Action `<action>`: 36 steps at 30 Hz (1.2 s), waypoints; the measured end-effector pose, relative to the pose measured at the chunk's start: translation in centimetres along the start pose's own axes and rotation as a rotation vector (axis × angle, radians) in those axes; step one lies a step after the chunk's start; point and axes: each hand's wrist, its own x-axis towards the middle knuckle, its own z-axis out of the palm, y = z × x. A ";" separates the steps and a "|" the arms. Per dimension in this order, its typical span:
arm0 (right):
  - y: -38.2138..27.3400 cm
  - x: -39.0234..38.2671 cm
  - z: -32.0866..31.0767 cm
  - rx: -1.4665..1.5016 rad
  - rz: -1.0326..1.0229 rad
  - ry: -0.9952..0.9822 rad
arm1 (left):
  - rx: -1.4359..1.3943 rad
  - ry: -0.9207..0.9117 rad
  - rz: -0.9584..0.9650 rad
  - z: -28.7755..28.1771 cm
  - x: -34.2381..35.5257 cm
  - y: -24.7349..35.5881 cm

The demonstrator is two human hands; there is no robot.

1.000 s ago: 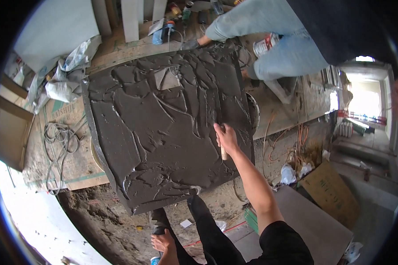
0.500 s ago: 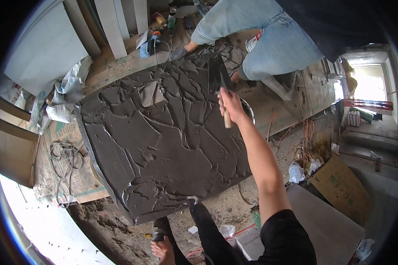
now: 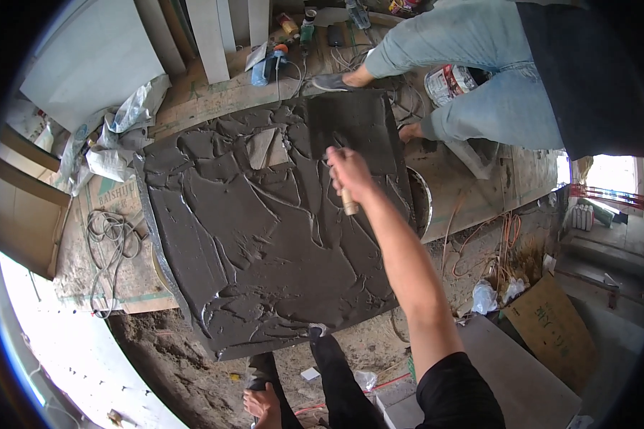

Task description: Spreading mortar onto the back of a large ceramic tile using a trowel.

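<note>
My right hand (image 3: 348,171) is closed round the wooden handle of a trowel (image 3: 349,205), its arm stretched over a large slab coated with dark grey mortar (image 3: 286,236). The trowel's blade is hard to tell from the mortar at the far right of the slab, where a smooth patch shows. Ridges and smears cover much of the rest. A small greyish-brown bare patch (image 3: 267,149) shows through the coating near the far edge. My left hand (image 3: 265,406) is low by my dark-trousered leg, fingers curled; what they hold, if anything, I cannot make out.
A person in jeans (image 3: 465,68) stands beyond the slab, one shoe (image 3: 330,83) near its far edge. A bucket (image 3: 451,84), power tools and cords lie on the boards. A coiled cable (image 3: 113,234) is at left; cardboard (image 3: 551,322) leans at right.
My right hand and the trowel have moved left across the far right corner, and the smooth patch there is wider. The view has shifted slightly. My left hand stays low.
</note>
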 end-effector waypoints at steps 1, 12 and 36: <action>-0.2 0.0 1.5 -0.236 -0.074 0.037 | -0.002 0.000 0.011 0.1 -0.1 0.0; -3.2 -4.5 -8.0 -0.459 -0.019 0.297 | -0.011 -0.032 -0.028 0.8 -0.7 0.0; -13.1 14.0 -12.6 -1.159 -0.330 0.274 | -0.007 -0.194 -0.004 6.3 -4.0 -0.1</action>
